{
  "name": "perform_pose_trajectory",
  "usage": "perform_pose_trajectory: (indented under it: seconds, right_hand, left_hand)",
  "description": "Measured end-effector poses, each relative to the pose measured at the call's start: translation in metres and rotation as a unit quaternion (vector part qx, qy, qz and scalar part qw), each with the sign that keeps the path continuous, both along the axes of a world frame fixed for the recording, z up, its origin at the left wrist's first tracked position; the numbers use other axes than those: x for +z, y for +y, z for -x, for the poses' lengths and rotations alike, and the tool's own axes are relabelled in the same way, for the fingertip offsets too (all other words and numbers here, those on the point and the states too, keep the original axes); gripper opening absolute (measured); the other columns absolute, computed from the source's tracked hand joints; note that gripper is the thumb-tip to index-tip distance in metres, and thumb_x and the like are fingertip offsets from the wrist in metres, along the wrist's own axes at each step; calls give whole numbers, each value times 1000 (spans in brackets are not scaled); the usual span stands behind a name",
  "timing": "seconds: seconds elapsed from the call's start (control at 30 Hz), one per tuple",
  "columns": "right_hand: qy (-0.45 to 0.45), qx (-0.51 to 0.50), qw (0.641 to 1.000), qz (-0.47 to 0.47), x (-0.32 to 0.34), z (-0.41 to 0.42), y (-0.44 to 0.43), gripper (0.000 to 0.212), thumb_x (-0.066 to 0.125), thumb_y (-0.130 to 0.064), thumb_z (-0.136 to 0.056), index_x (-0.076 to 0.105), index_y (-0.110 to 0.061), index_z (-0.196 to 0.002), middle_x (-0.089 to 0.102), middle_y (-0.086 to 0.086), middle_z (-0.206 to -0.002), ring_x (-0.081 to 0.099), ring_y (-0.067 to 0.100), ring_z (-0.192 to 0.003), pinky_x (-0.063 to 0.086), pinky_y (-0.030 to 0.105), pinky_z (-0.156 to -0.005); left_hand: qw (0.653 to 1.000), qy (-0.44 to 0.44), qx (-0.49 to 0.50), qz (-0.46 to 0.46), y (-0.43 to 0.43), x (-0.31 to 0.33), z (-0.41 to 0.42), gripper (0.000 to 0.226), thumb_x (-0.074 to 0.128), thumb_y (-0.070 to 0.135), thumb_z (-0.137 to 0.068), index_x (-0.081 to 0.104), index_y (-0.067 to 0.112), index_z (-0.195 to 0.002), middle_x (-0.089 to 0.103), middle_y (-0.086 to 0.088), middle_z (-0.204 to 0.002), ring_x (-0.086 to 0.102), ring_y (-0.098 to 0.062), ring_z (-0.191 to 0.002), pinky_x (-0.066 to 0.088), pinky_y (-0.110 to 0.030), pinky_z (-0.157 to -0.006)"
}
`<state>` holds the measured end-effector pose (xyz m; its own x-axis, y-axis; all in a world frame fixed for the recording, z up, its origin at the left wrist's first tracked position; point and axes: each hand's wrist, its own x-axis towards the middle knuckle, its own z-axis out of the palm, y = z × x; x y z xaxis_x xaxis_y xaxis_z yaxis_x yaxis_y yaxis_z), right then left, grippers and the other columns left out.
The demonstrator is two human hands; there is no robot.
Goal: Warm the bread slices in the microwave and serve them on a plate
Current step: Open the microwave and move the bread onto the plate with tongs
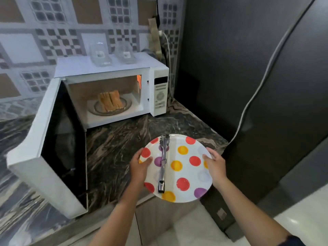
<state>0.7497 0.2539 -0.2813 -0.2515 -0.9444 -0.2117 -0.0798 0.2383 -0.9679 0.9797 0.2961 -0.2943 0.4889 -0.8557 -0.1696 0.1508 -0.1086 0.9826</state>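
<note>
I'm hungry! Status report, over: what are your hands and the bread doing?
Left hand and right hand grip plate rim. Bread stands in microwave, door open. Tongs lie loose on plate.

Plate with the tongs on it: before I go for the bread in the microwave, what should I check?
1. The door swung wide: ok.
2. The bread in reach, slices leaning together on the turntable: ok.
3. The plate gripped at opposite rims by left hand and right hand: ok.
4. The tongs in hand: not ok, they lie loose on the plate.
5. One hand free for the tongs: not ok, both hold the plate.
6. The plate resting on the counter: cannot tell.
</note>
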Motion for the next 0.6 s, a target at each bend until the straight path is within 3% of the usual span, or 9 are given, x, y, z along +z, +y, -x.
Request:
perform_pose_trajectory:
  seconds: [0.13,0.3,0.47,0.6]
  right_hand:
    - [59,-3,998,1,-9,-35,-53,10,59,-16,-90,55,-14,-98,64,8,-98,61,23,-88,52,35,-76]
    - [117,32,993,-5,-25,-78,-112,8,61,-18,-87,57,-12,-90,64,11,-92,61,26,-82,49,33,-69]
    - [147,85,985,-10,-36,-122,-168,12,64,-15,-85,63,-6,-92,65,10,-86,58,23,-77,47,31,-70]
    - [166,154,973,-38,-44,-147,-198,10,63,-17,-85,62,-8,-90,65,7,-84,60,22,-77,51,33,-71]
  left_hand:
    - [999,-13,46,-20,-45,-7,-25,45,62,-5,-82,54,2,-126,62,-15,-117,59,-25,-101,46,-32,-85]
    - [992,-26,108,-62,-79,-24,-59,41,64,-2,-81,58,6,-121,64,-16,-116,61,-32,-104,48,-46,-95]
    - [980,-60,169,-84,-99,-32,-89,35,63,-5,-81,60,1,-114,66,-17,-111,59,-22,-88,49,-32,-83]
    - [962,-124,212,-119,-105,-35,-101,34,64,1,-82,62,3,-115,67,-12,-108,60,-20,-90,46,-27,-83]
